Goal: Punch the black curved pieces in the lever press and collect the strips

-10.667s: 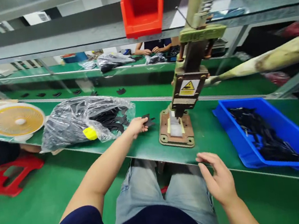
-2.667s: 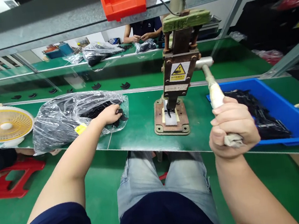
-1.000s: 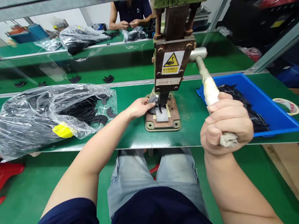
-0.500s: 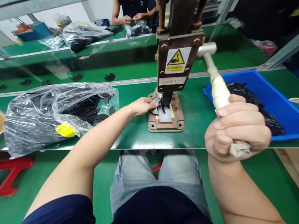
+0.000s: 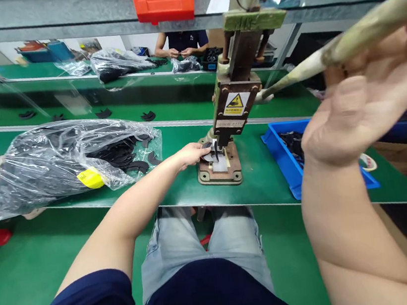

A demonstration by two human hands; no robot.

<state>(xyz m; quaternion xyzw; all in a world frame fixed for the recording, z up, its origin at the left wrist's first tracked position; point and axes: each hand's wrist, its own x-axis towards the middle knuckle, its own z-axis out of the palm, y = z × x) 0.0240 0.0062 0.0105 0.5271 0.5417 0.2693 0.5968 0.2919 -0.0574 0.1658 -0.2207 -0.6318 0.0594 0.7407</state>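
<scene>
A hand-lever press (image 5: pixel 234 103) with a warning label stands on the green bench. At its base plate (image 5: pixel 236 170), my left hand (image 5: pixel 190 154) pinches a flat black curved piece (image 5: pixel 207 158) by its left side. A narrow black strip (image 5: pixel 216 151) stands over the pale plate (image 5: pixel 220 165) under the ram. My right hand (image 5: pixel 365 101) is raised at the far right, its palm against the long press lever (image 5: pixel 301 72). Motion blurs its fingers, partly hidden by the lever, which slants up to the right.
A clear plastic bag (image 5: pixel 51 162) of black curved pieces lies left. A blue bin (image 5: pixel 280 162) with black parts and a tape roll (image 5: pixel 368 163) are right. Several pieces lie along the strip behind. An orange bin (image 5: pixel 165 0) hangs above. Opposite, a person (image 5: pixel 184 45) handles something small.
My right hand has swung the lever up and right, and its grip looks looser. The ram sits a little higher. My left hand stays at the base with the curved piece. The view has tilted up.
</scene>
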